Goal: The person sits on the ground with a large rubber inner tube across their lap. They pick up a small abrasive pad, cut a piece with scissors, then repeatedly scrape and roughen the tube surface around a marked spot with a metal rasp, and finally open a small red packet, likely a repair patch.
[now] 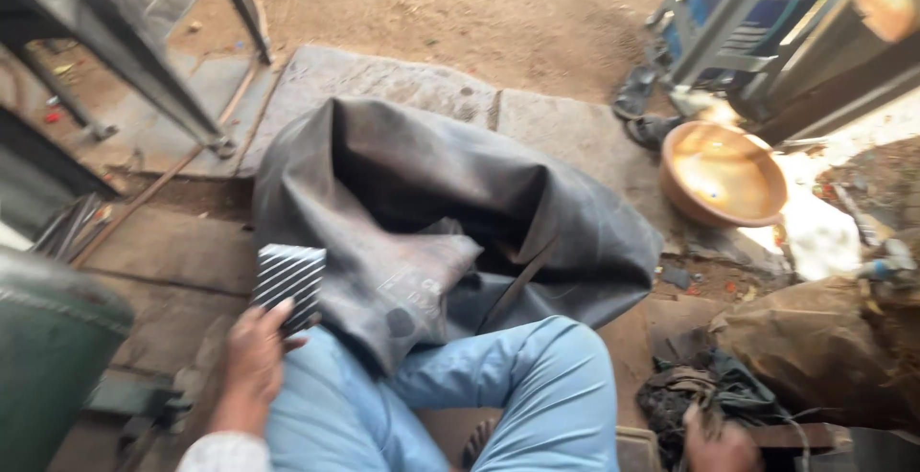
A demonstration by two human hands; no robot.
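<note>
A large black rubber inner tube (450, 213) lies folded on the stone floor and drapes over my blue-trousered knees. My left hand (254, 357) holds a black ribbed block with pale diagonal ridges (287, 282) at the tube's left edge. My right hand (717, 445) is low at the bottom right, resting in a heap of dark scraps and straps (704, 391); whether it grips anything there is unclear.
A round bowl of muddy water (724, 173) sits at the right, with sandals (640, 108) behind it. A metal frame's legs (182, 69) stand at the upper left. A green cylinder (48, 357) is at the lower left, and a brown sack (824, 347) at the right.
</note>
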